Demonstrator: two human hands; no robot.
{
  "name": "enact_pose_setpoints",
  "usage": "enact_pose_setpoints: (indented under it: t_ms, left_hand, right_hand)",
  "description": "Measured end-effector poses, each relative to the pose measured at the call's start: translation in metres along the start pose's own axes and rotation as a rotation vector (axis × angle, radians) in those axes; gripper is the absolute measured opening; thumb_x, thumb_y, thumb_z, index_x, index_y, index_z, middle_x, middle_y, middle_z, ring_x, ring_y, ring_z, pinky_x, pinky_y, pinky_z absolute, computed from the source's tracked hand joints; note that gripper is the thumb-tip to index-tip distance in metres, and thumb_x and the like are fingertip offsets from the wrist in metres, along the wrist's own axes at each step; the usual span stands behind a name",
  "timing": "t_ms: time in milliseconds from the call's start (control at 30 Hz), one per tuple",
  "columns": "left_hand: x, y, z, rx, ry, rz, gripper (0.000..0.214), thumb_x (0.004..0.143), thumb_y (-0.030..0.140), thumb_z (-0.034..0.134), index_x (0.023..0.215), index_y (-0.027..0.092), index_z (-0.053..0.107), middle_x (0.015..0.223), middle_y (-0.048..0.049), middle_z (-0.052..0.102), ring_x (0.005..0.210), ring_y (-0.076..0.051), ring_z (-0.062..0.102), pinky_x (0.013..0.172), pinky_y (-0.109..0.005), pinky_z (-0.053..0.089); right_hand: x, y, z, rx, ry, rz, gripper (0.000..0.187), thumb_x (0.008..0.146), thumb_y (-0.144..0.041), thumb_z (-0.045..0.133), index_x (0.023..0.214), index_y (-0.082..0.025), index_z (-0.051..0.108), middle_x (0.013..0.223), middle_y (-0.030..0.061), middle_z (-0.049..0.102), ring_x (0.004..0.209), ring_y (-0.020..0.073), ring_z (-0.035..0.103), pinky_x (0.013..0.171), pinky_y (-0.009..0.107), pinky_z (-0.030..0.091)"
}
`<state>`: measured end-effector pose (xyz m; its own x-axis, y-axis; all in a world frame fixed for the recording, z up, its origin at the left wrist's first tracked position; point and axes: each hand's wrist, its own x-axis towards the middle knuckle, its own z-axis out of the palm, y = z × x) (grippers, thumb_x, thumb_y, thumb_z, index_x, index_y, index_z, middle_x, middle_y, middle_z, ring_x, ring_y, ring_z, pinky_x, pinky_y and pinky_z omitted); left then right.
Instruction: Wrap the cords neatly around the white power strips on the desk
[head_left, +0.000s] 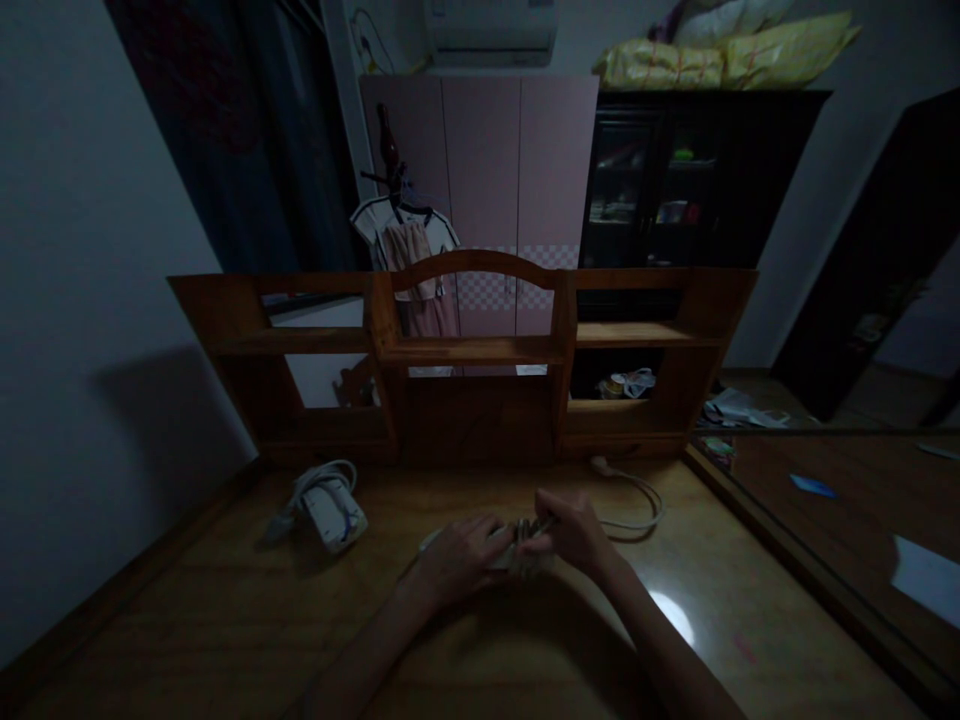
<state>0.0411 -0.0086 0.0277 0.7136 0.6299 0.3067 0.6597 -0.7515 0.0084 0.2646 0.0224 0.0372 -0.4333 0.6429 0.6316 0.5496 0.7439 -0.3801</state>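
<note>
At the middle of the desk, my left hand [461, 555] is closed over a long pale object that looks like a power strip [429, 541], mostly covered by the fingers. Touching the bunched loops of white cable [523, 535] at its right end is my right hand [571, 528], fingers pinched on the cable. Some blur hides the exact grip. From behind this hand the cord [658, 510] curves over the wood to a plug [600, 465]. To the left lies another white power strip [335, 515], its cord [319, 475] gathered in loops.
A wooden shelf unit [472, 349] stands along the back of the desk [225, 620]. A wall [120, 440] borders the left side, and a raised wooden edge [780, 550] the right. Beyond it are papers [930, 578] and a blue card [812, 486].
</note>
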Motion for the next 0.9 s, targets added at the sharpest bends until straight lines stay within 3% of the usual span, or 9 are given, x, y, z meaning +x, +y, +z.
enact_pose_setpoints:
  t_ms: [133,300,467,633,767,900]
  left_hand:
    - [0.001,0.008,0.003,0.021,0.037,0.056,0.048,0.083,0.051,0.057,0.121,0.023,0.048,0.103,-0.0076,0.059,0.091,-0.021,0.059,0.072,-0.029,0.048]
    - [0.002,0.017,0.012,0.078,0.063,0.193,0.041,0.085,0.052,0.052,0.114,0.023,0.053,0.103,-0.0078,0.060,0.089,-0.020,0.060,0.072,-0.029,0.050]
    - [0.001,0.019,0.014,0.147,0.142,0.307,0.036,0.091,0.040,0.046,0.122,0.021,0.048,0.106,-0.0103,0.061,0.094,-0.021,0.060,0.075,-0.031,0.052]
    - [-0.003,0.021,0.010,0.170,0.257,0.347,0.027,0.093,0.030,0.042,0.117,0.021,0.050,0.119,-0.0118,0.059,0.107,-0.022,0.057,0.086,-0.036,0.051]
    - [-0.005,0.023,0.008,0.158,0.312,0.352,0.028,0.093,0.026,0.038,0.117,0.016,0.048,0.117,-0.0138,0.060,0.112,-0.021,0.055,0.091,-0.037,0.049]
    - [-0.004,0.021,0.008,0.057,0.367,0.286,0.035,0.093,0.021,0.036,0.125,0.009,0.040,0.113,-0.0149,0.061,0.112,-0.020,0.056,0.096,-0.035,0.047]
  right_hand:
    - [0.002,0.000,-0.001,0.133,-0.055,0.140,0.047,0.077,-0.055,0.062,0.060,-0.017,0.042,0.053,-0.0063,0.036,0.050,0.0066,0.034,0.050,0.021,0.020]
    - [0.002,-0.002,0.005,0.300,-0.084,0.271,0.051,0.093,-0.050,0.036,0.054,-0.017,0.036,0.053,-0.0045,0.029,0.050,0.0075,0.030,0.049,0.023,0.018]
    - [0.005,0.001,0.013,0.428,-0.096,0.413,0.056,0.093,-0.055,0.030,0.053,-0.017,0.037,0.050,-0.0040,0.031,0.048,0.0083,0.032,0.050,0.023,0.023]
    - [0.006,0.009,0.024,0.478,-0.253,0.563,0.060,0.088,-0.064,0.034,0.052,-0.017,0.044,0.049,-0.0037,0.037,0.048,0.0089,0.037,0.053,0.023,0.031]
    - [0.005,0.009,0.034,0.472,-0.333,0.574,0.064,0.088,-0.066,0.029,0.052,-0.016,0.047,0.046,-0.0032,0.039,0.047,0.0095,0.040,0.053,0.023,0.035]
    - [0.005,0.006,0.037,0.432,-0.327,0.533,0.064,0.091,-0.061,0.025,0.053,-0.016,0.049,0.047,-0.0027,0.040,0.047,0.0098,0.040,0.053,0.023,0.038]
